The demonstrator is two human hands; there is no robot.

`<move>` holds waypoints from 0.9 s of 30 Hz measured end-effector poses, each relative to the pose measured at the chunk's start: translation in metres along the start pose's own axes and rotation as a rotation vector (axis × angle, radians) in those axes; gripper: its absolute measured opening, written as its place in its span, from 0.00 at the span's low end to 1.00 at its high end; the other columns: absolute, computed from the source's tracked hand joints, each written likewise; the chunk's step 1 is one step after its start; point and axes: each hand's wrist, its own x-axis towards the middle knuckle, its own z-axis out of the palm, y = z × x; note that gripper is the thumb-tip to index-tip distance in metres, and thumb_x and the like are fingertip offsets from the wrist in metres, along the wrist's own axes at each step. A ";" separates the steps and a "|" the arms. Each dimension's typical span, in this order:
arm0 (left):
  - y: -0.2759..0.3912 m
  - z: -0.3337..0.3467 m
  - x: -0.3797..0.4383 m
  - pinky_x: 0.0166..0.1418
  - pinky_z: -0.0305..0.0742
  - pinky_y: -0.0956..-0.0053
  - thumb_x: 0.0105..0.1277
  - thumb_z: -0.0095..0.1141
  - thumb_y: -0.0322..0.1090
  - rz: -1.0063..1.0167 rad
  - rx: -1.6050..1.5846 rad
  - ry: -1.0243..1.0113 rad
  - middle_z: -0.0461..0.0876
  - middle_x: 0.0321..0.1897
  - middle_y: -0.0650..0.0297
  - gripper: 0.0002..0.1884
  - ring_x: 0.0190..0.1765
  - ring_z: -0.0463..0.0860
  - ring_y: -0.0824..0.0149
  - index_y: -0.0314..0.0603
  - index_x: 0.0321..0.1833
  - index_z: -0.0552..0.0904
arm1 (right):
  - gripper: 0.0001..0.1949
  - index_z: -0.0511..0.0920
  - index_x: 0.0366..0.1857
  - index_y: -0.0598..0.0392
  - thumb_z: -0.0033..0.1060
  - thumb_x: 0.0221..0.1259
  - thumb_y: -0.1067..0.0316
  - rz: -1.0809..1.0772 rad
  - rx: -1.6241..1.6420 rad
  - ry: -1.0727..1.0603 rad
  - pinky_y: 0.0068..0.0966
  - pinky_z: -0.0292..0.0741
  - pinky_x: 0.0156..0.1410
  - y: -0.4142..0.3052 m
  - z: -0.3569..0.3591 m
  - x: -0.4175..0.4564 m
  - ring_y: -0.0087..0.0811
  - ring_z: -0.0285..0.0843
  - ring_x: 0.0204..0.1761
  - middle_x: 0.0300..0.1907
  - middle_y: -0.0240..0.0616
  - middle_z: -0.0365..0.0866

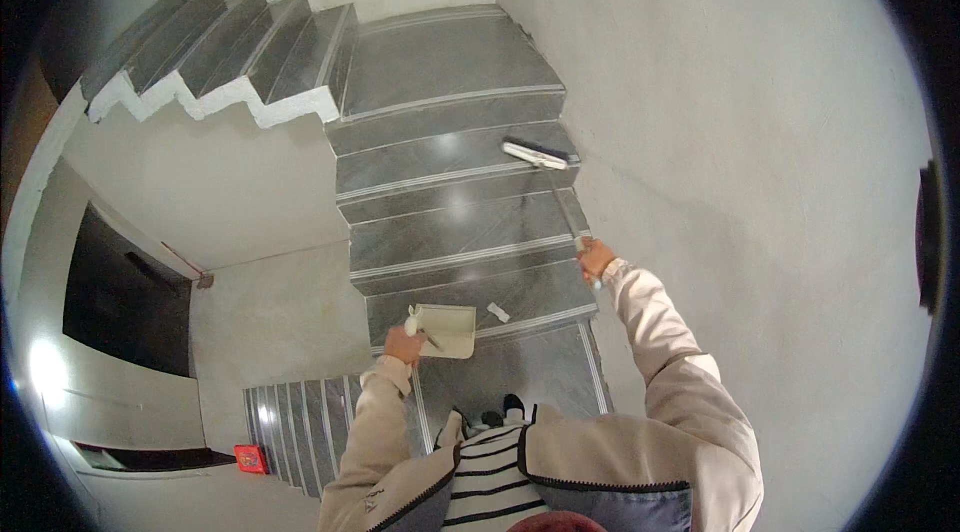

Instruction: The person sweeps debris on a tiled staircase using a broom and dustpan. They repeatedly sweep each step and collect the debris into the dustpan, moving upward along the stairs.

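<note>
My right hand [596,259] grips the handle of a broom [535,154]. The broom's white head with dark bristles is over a grey stair tread near the right wall, two steps up from the one with the paper. My left hand [403,345] holds a cream dustpan [448,329] by its handle, over the lower steps at the left edge of the flight. A small white scrap [498,312], perhaps paper, lies on the tread just right of the dustpan. I cannot tell whether the pan holds anything.
Grey stairs [450,239] with pale nosing strips rise ahead to a landing [450,59], then turn left up another flight [247,44]. A plain wall [750,157] bounds the right. At lower left, steps [300,419] descend beside a red box-like object [251,459].
</note>
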 end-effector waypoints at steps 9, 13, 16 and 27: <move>0.003 -0.002 0.009 0.18 0.71 0.62 0.56 0.57 0.34 -0.031 -0.056 -0.039 0.76 0.10 0.57 0.13 0.12 0.77 0.61 0.29 0.21 0.79 | 0.27 0.63 0.71 0.50 0.51 0.67 0.69 0.110 0.356 -0.075 0.23 0.67 0.15 0.000 0.047 -0.165 0.21 0.68 0.13 0.17 0.29 0.70; 0.003 -0.002 0.010 0.16 0.68 0.64 0.56 0.57 0.34 -0.024 -0.080 -0.052 0.74 0.10 0.58 0.12 0.11 0.76 0.63 0.29 0.23 0.78 | 0.26 0.64 0.71 0.49 0.52 0.68 0.69 0.137 0.531 -0.084 0.22 0.66 0.15 -0.006 0.032 -0.214 0.21 0.66 0.12 0.19 0.30 0.72; 0.004 -0.006 0.005 0.16 0.68 0.64 0.56 0.57 0.33 -0.039 -0.069 -0.073 0.75 0.11 0.59 0.12 0.11 0.76 0.63 0.28 0.24 0.79 | 0.25 0.65 0.70 0.49 0.52 0.68 0.70 0.136 0.582 -0.015 0.23 0.66 0.15 -0.005 0.026 -0.220 0.21 0.66 0.12 0.20 0.32 0.72; 0.001 -0.004 0.009 0.14 0.66 0.64 0.59 0.59 0.34 -0.035 -0.103 -0.074 0.73 0.11 0.59 0.14 0.11 0.74 0.64 0.29 0.21 0.77 | 0.29 0.62 0.71 0.52 0.47 0.63 0.73 0.126 0.605 0.149 0.30 0.68 0.17 0.021 0.007 -0.036 0.29 0.68 0.12 0.17 0.36 0.73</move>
